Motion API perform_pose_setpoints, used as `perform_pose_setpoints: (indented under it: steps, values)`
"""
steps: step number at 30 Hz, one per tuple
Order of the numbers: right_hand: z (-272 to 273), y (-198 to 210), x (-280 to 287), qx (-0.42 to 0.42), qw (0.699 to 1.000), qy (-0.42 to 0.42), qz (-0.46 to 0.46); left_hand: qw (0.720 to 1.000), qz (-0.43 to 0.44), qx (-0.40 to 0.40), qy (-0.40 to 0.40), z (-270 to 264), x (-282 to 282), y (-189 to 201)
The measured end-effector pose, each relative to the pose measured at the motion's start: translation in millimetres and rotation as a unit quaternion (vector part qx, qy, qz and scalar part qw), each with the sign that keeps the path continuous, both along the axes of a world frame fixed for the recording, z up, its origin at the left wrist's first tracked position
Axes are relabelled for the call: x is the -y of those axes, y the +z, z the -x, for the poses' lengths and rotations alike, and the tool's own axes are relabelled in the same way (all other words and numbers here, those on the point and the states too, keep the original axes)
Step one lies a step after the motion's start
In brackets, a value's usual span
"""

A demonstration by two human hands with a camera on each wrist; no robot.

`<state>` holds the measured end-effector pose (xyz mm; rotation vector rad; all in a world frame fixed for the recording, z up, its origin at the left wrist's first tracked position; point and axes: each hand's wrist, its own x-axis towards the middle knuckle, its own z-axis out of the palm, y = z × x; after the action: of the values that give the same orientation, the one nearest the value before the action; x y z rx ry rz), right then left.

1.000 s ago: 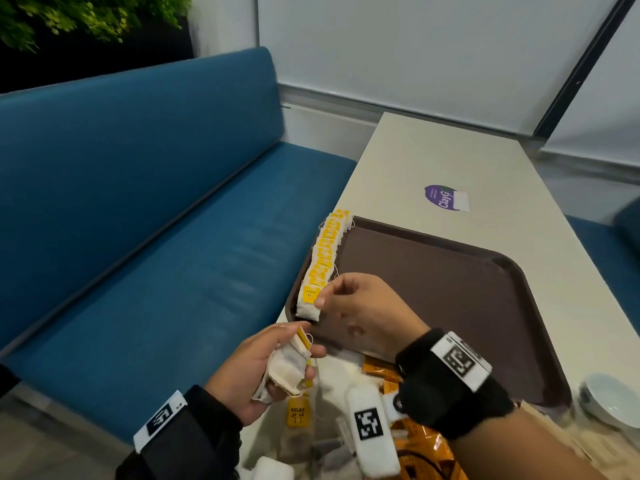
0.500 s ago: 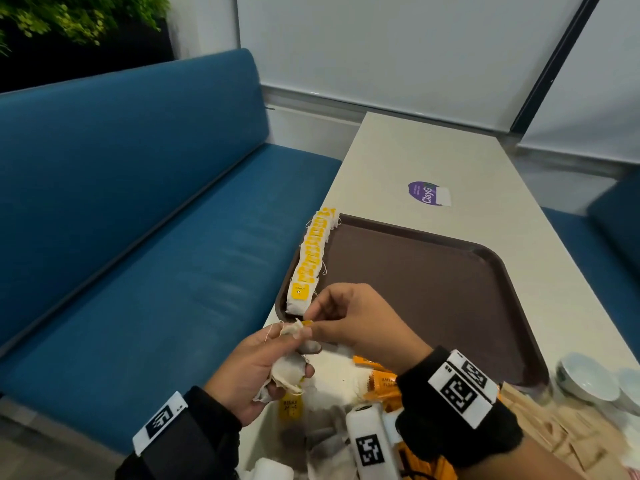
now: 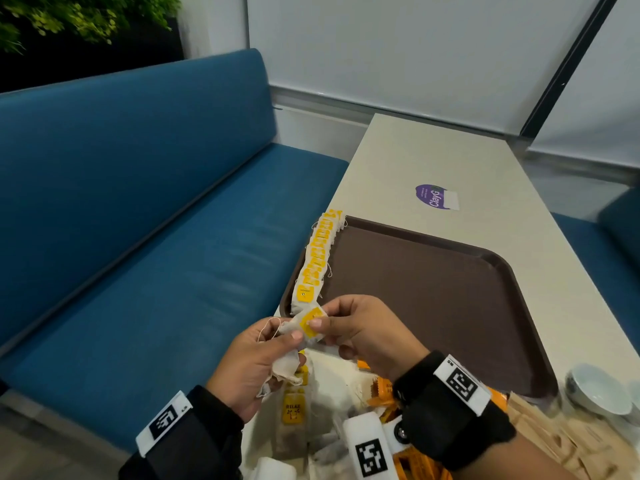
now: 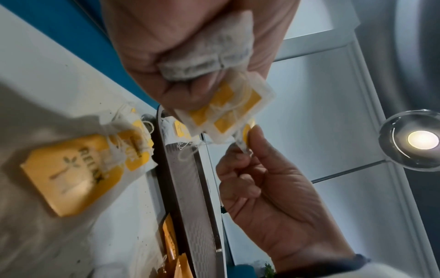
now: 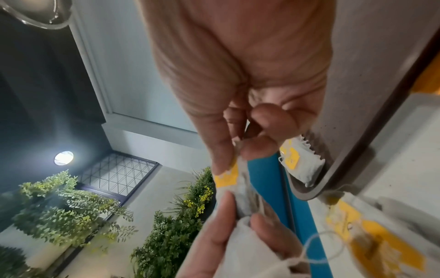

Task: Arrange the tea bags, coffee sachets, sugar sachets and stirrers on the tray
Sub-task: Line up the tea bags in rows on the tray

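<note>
A brown tray (image 3: 433,282) lies on the pale table, with a long row of yellow-tagged tea bags (image 3: 317,258) along its left rim. My left hand (image 3: 256,358) grips a small bundle of tea bags (image 3: 285,367) just in front of the tray's near left corner. My right hand (image 3: 346,327) pinches one yellow-tagged tea bag (image 3: 311,323) at the top of that bundle, between thumb and forefinger. In the left wrist view the bundle (image 4: 209,62) fills the left hand's curled fingers. In the right wrist view the pinched bag (image 5: 228,175) hangs between both hands.
Loose tea bags with a "RELAX" tag (image 3: 292,408), orange sachets (image 3: 384,393) and wooden stirrers (image 3: 540,427) lie on the table below my hands. White bowls (image 3: 599,393) stand at the right. A blue bench (image 3: 138,237) runs along the left; a purple sticker (image 3: 434,197) is beyond the tray.
My right hand came back from the end of the row on the tray to the bundle in my left hand and took hold of a tea bag there. The camera view shifted slightly.
</note>
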<state>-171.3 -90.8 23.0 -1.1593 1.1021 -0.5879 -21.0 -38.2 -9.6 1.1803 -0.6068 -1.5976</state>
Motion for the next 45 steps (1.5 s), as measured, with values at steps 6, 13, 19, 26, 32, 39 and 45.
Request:
perform_pose_setpoints:
  steps: [6,13,19,26,32,39,45]
  values:
    - [-11.1,2.0,13.6,-0.041,0.995,-0.058,0.075,1.000,-0.022,0.008,0.016,-3.7,2.5,-6.4]
    - [-23.9,-30.7,59.3,-0.248,0.960,0.011,0.130,0.999,-0.041,0.005,0.029,-10.1,3.0,-10.2]
    - [-41.1,-37.8,65.8,-0.367,0.913,0.088,0.156,0.998,-0.047,0.005,0.037,-15.4,3.6,-15.7]
    - [-36.2,-41.9,66.9,-0.302,0.949,-0.021,0.089,0.997,-0.054,-0.023,0.047,-17.7,6.0,-15.9]
    - [-36.5,-36.9,58.4,-0.213,0.976,-0.029,-0.019,0.997,-0.050,-0.024,0.045,-11.4,10.0,-17.4]
    - [-27.6,-21.6,52.5,-0.206,0.976,-0.050,0.045,0.993,-0.082,-0.067,0.057,-9.2,9.1,-10.5]
    - [-1.8,18.4,10.6,-0.120,0.982,0.060,0.131,0.969,-0.123,-0.210,0.041,-1.7,13.7,11.7]
